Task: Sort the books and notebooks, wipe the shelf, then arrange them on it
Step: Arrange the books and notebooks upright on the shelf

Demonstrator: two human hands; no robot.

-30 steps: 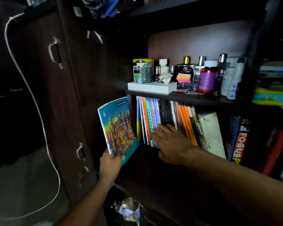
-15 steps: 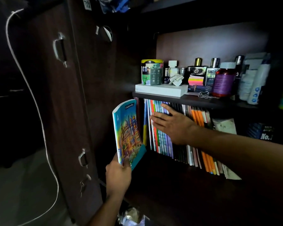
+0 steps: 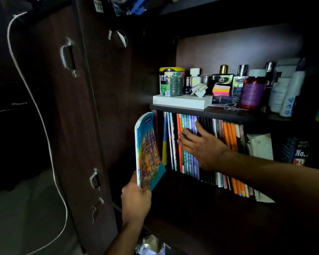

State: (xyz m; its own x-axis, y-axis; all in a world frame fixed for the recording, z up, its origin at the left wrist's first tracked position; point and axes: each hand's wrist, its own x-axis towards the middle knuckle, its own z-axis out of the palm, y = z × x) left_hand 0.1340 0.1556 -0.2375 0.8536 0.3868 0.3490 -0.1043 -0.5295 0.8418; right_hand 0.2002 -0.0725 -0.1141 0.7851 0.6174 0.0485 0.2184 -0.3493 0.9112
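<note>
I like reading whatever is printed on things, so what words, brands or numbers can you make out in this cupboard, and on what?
"classmate": top of the colourful notebook that the left hand holds.
"TKX", or thereabouts: white sticker on the cupboard door.
"No.": cover of a dark book on the lower shelf, far right; the rest is cut off.
Too small or blurred: the print on the green tin, the purple bottle and the white tubes.

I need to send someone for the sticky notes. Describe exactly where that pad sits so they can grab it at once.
Start at the upper shelf above the row of upright notebooks. Past the white flat box with the yellow-lidded tin on it, the sticky note pad stands among dark perfume bottles. It is the only thing there striped in neon pink, yellow, green and orange.
</note>
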